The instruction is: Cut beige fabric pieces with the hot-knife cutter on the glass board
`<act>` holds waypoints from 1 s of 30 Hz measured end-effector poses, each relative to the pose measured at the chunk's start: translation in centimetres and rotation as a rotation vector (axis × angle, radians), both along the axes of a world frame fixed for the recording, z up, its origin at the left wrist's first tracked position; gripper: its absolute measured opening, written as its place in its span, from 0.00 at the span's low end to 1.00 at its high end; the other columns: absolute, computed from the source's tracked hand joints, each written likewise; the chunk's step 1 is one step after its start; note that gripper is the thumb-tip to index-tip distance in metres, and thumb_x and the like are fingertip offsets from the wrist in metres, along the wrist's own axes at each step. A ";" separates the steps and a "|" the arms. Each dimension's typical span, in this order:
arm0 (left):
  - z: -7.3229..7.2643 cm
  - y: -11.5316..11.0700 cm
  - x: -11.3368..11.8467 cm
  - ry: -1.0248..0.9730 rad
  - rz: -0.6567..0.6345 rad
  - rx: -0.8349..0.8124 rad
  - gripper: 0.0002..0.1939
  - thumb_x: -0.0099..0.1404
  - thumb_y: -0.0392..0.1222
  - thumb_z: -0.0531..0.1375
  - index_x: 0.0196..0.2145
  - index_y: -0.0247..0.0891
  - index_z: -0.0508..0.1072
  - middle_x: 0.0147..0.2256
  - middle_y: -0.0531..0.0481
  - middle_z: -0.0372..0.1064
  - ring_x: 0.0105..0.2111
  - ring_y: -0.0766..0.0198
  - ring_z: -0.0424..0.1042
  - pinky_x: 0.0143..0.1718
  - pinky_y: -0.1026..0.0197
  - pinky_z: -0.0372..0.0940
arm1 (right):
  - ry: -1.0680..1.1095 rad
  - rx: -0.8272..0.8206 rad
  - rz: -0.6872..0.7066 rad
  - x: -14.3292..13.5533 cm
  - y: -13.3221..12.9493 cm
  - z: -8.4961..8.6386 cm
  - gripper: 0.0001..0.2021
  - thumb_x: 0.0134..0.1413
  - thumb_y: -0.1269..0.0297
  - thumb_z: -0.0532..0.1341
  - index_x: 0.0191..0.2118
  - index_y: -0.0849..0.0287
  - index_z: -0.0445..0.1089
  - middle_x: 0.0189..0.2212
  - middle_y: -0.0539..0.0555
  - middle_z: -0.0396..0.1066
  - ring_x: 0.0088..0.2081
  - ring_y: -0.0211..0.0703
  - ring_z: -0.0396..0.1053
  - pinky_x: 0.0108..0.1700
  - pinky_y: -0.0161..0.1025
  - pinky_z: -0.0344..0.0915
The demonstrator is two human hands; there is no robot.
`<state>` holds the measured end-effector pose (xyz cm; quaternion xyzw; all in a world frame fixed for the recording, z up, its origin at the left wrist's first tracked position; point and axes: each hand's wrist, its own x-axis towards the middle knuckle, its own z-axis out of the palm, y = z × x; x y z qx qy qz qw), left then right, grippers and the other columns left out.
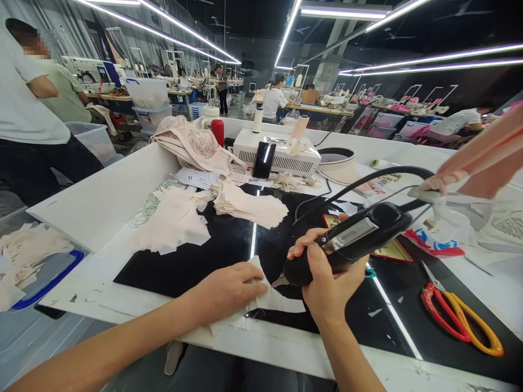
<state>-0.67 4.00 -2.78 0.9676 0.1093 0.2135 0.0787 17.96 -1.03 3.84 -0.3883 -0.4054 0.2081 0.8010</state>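
Note:
My left hand [235, 288] rests at the near edge of the black work surface, its fingers bent over a small cream fabric piece [286, 302] and pressing on it. Part of the cloth is hidden under the fingers. In my right hand [330, 272] is a black corded hand tool [351, 239] with a metal lever on its side. Its narrow tip points left, down at the fabric beside my left fingers; whether it touches cannot be made out. Beyond my hands lie a stack of cream fabric pieces [249, 204] and a spread pile of similar pieces [174, 220].
Scissors [460, 318] with red and orange handles lie at right. A white vented box [278, 152], a phone [264, 159], a red bottle [218, 132] and lace garments [192, 139] stand at the back. The tool's cable [368, 177] arches right. Other people work beyond the table.

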 end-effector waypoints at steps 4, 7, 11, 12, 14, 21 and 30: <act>0.3 0.0 -0.1 0.000 -0.001 0.012 0.13 0.74 0.27 0.57 0.52 0.36 0.74 0.50 0.42 0.74 0.49 0.57 0.75 0.51 0.56 0.77 | 0.013 0.023 -0.024 0.8 -0.5 0.8 0.25 0.57 0.69 0.71 0.57 0.47 0.65 0.31 0.43 0.74 0.25 0.37 0.71 0.30 0.40 0.74; 0.9 -0.7 0.2 -0.046 0.007 0.012 0.13 0.74 0.25 0.55 0.52 0.33 0.73 0.48 0.42 0.74 0.50 0.57 0.75 0.54 0.54 0.76 | 0.017 0.049 -0.063 1.7 -1.4 1.2 0.24 0.54 0.67 0.73 0.54 0.47 0.65 0.30 0.43 0.74 0.24 0.37 0.71 0.28 0.39 0.74; 1.4 -2.5 1.3 -0.072 0.006 -0.019 0.13 0.74 0.25 0.53 0.51 0.33 0.71 0.47 0.42 0.74 0.49 0.58 0.75 0.52 0.58 0.76 | -0.021 0.038 -0.083 2.6 -2.4 0.8 0.19 0.54 0.66 0.73 0.45 0.49 0.65 0.31 0.43 0.74 0.24 0.38 0.72 0.27 0.39 0.74; 1.3 -2.9 1.6 -0.070 0.006 -0.019 0.12 0.75 0.25 0.53 0.50 0.33 0.71 0.46 0.43 0.74 0.48 0.58 0.75 0.50 0.58 0.77 | -0.033 0.030 -0.087 2.7 -2.6 0.6 0.18 0.55 0.66 0.73 0.44 0.49 0.65 0.31 0.43 0.74 0.24 0.38 0.72 0.27 0.39 0.74; 1.0 -3.5 2.0 -0.053 0.022 0.006 0.10 0.75 0.26 0.53 0.50 0.33 0.71 0.45 0.43 0.74 0.47 0.57 0.75 0.48 0.58 0.77 | -0.051 0.019 -0.089 2.8 -2.9 0.3 0.17 0.56 0.67 0.72 0.44 0.50 0.64 0.32 0.43 0.74 0.25 0.38 0.73 0.27 0.40 0.74; 0.0 -3.8 2.4 0.013 0.093 0.070 0.09 0.77 0.30 0.53 0.51 0.33 0.70 0.43 0.43 0.73 0.45 0.53 0.77 0.46 0.54 0.79 | -0.040 0.045 -0.088 2.6 -3.8 0.1 0.18 0.56 0.70 0.72 0.43 0.50 0.64 0.32 0.44 0.75 0.25 0.38 0.73 0.28 0.40 0.74; 0.6 -4.6 2.4 0.001 0.121 0.150 0.11 0.76 0.31 0.54 0.54 0.32 0.70 0.44 0.41 0.74 0.47 0.51 0.78 0.43 0.54 0.80 | -0.050 0.054 -0.097 2.3 -4.3 0.1 0.15 0.57 0.71 0.72 0.43 0.52 0.67 0.32 0.45 0.75 0.25 0.37 0.73 0.28 0.40 0.75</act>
